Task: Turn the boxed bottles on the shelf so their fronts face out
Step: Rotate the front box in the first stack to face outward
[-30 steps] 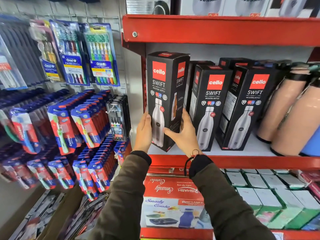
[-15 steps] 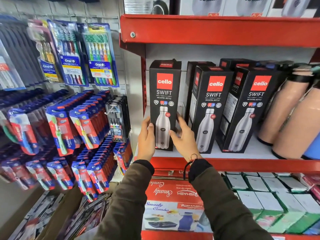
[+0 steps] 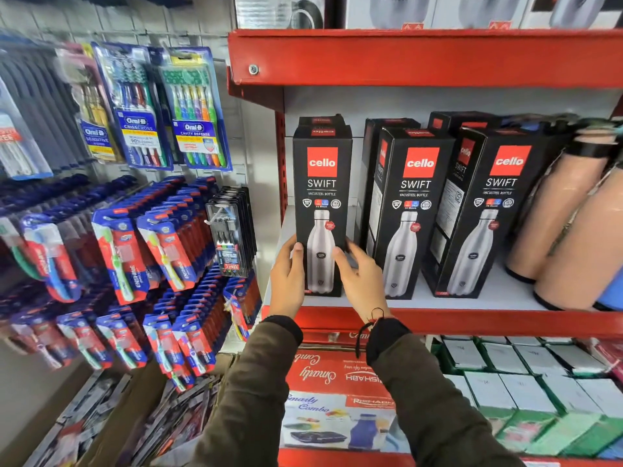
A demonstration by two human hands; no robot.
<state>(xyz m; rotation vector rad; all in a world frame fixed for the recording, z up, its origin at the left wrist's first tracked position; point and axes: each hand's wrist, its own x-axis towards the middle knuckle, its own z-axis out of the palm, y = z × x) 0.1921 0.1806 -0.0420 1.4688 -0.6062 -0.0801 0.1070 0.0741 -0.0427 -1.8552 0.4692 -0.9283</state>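
On the white middle shelf of the red metal rack, the leftmost tall black cardboard bottle box stands upright at the front edge, its printed front square to me. My left hand lies along its lower left edge with the thumb on the front face; my right hand is at its lower right corner, fingers loosely spread. The contact looks light, and whether either grip truly clamps the box I cannot tell.

I judge this box done. The second black box and the third black box stand slightly angled, showing a side panel beside the front, so they likely need a small twist. More black boxes stand behind the front row; their faces are mostly hidden, so I cannot say how they point. Right of the boxes, the beige flasks are cut off by the frame edge and blurred.
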